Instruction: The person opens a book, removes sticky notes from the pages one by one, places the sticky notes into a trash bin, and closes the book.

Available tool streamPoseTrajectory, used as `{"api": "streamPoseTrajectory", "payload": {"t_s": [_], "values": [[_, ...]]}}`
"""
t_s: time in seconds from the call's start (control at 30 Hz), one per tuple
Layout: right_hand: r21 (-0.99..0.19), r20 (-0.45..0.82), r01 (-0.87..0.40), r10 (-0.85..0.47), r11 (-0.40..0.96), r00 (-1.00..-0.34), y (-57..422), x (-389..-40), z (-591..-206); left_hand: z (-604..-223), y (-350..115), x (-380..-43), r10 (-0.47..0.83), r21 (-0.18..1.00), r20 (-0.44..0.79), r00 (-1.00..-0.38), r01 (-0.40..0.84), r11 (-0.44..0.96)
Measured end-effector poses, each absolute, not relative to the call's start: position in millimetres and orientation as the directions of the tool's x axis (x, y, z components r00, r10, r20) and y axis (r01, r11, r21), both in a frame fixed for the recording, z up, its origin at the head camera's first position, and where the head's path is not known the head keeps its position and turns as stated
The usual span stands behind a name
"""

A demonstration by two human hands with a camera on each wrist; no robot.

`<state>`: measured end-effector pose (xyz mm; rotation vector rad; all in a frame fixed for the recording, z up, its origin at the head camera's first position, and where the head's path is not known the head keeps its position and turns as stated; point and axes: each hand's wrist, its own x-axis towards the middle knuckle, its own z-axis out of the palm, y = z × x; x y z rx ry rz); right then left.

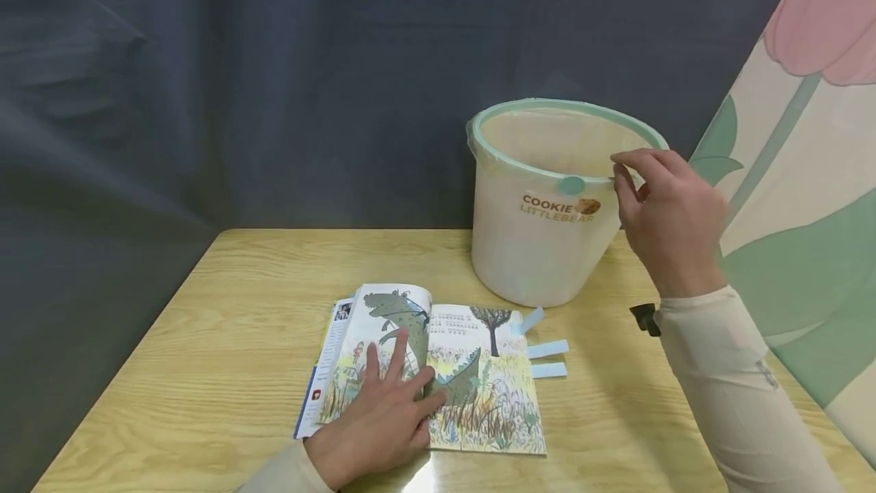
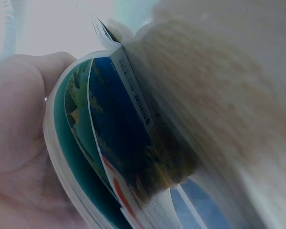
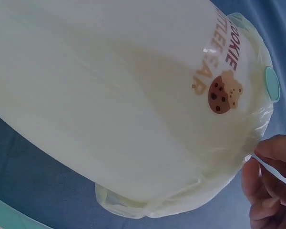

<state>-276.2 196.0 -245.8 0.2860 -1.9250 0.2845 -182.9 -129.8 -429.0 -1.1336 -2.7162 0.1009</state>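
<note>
An open picture book (image 1: 486, 409) lies on the table, a green crocodile drawn across its pages. My left hand (image 1: 383, 413) rests on it near the fold, fingers spread. The left wrist view shows the palm (image 2: 19, 119) close to curved pages and a blue cover (image 2: 117, 114). Pale blue strips (image 1: 549, 349) stick out from the book's right edge. At the front right rim of a white bin (image 1: 534, 249), my right hand (image 1: 674, 211) pinches a thin pale strip (image 3: 274, 171) between thumb and fingers, seen in the right wrist view.
The bin has a mint rim (image 1: 520, 162), a clear liner (image 3: 121, 202) folded over it, and "COOKIE LITTLEBEAR" lettering. It stands at the back right of the wooden table (image 1: 205, 356). A dark curtain (image 1: 342, 82) hangs behind; a tulip-patterned panel (image 1: 821, 196) is at right.
</note>
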Motion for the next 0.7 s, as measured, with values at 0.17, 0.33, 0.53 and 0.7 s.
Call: {"api": "streamPoseTrajectory", "payload": {"t_s": [0.17, 0.33, 0.53, 0.7], "values": [[-0.101, 0.954, -0.392, -0.024, 0.915, -0.300, 191.7, -266.2, -254.4, -429.6, -128.4, -181.5, 0.708, -0.119, 0.163, -0.688, 0.698, 0.706], [-0.072, 0.977, -0.540, -0.048, 0.839, -0.206, 172.5, -244.9, -284.7, -427.8, -128.8, -181.6, 0.712, -0.113, 0.153, -0.685, 0.704, 0.701], [-0.027, 0.851, -0.585, -0.289, 0.810, -0.439, 166.3, -232.5, -320.6, -427.8, -126.1, -182.0, 0.718, -0.125, 0.170, -0.675, 0.707, 0.696], [-0.018, 0.550, -0.542, -0.444, 0.840, -0.707, 181.2, -239.7, -331.2, -427.2, -127.8, -182.8, 0.716, -0.144, 0.177, -0.675, 0.702, 0.698]]}}
